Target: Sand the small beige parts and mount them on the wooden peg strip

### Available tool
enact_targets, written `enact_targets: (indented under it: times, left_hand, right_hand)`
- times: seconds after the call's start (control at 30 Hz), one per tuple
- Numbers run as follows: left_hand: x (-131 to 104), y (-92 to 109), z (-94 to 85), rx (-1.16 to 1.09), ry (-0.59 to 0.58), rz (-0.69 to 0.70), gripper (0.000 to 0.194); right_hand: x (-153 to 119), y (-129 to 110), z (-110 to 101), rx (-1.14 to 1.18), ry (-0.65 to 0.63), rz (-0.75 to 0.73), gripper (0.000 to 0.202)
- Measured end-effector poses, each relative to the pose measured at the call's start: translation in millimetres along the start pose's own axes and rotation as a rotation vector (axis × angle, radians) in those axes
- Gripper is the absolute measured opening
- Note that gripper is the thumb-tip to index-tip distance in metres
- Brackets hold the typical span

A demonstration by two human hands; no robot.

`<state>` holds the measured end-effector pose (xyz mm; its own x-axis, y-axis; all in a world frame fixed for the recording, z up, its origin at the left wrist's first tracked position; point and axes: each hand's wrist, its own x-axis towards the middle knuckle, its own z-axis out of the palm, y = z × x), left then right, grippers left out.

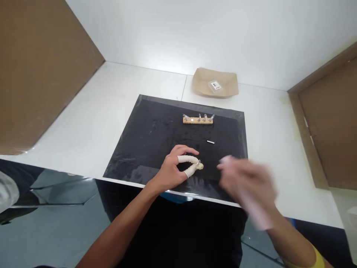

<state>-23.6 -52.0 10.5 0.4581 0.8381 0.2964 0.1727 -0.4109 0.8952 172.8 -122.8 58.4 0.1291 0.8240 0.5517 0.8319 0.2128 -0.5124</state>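
Observation:
My left hand (175,167) rests over the front of the black mat (156,137), with pale finger cots on the thumb and index finger. These two fingertips pinch a small, pale, rounded piece (200,166) with a shiny clear bit on it. To the right, my right hand (251,182) is smeared by motion above the mat's front right edge. A pale pinkish, long object (258,212) runs along its palm, and the fingers look curled around it; its kind is too blurred to name.
Farther back on the mat lies a tan strip (192,120) with several small clear-and-metal pieces. A short silvery bar (211,142) is nearer. Behind the mat, a brown paper tray (200,87) holds a small labelled clear box (215,86). Brown panels (329,111) flank the white table (92,111).

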Motion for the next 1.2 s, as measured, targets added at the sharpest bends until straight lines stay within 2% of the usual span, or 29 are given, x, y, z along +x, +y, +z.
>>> enact_targets:
  times: [0.1, 0.2, 0.3, 0.47, 0.67, 0.83, 0.9, 1.0, 1.03, 1.1, 1.17, 1.2]
  left_hand:
    - [0, 0, 0.1, 0.018, -0.009, 0.001, 0.006]
    - [-1, 1, -0.1, 0.021, -0.005, 0.003, 0.007]
    - [-1, 0, -0.3, 0.030, -0.016, 0.013, 0.007]
    - [-2, -1, -0.5, 0.031, -0.031, 0.022, 0.010]
    - [-1, -1, -3.3, -0.034, -0.031, -0.024, 0.010]
    - [0, 0, -4.3, -0.077, -0.026, -0.043, 0.010]
    - [-1, 0, -4.4, -0.093, -0.021, -0.053, 0.008]
    - [-1, 1, -4.5, -0.107, 0.008, -0.068, 0.006]
    - [0, 1, -4.7, -0.093, 0.030, -0.065, 0.005]
    - [6, -1, -6.1, -0.021, 0.093, -0.028, 0.005]
    - [19, -6, -9.0, 0.102, 0.181, 0.029, 0.006]
    - [28, -10, -10.9, 0.168, 0.232, 0.052, 0.006]
  right_hand:
    - [3, -3, 1, 0.052, -0.076, -0.118, 0.032]
    - [0, -4, 3, 0.101, -0.158, -0.296, 0.041]
    - [-2, -1, 5, 0.096, -0.157, -0.368, 0.046]
    - [-1, 9, 5, 0.099, -0.145, -0.274, 0.040]
    - [-11, 6, 8, 0.159, -0.053, -0.106, 0.026]
    - [-5, -3, 7, 0.277, 0.021, -0.088, 0.039]
    - [-1, -5, 7, 0.309, 0.106, -0.083, 0.030]
    - [-5, -6, 13, 0.316, 0.365, 0.065, 0.003]
    - [-9, -7, 16, 0.314, 0.389, 0.129, 0.011]
    - [-21, -8, 24, 0.317, 0.272, 0.179, 0.021]
    - [-35, -10, 31, 0.305, 0.104, 0.111, 0.024]
    - [-41, -11, 34, 0.298, 0.066, 0.068, 0.026]
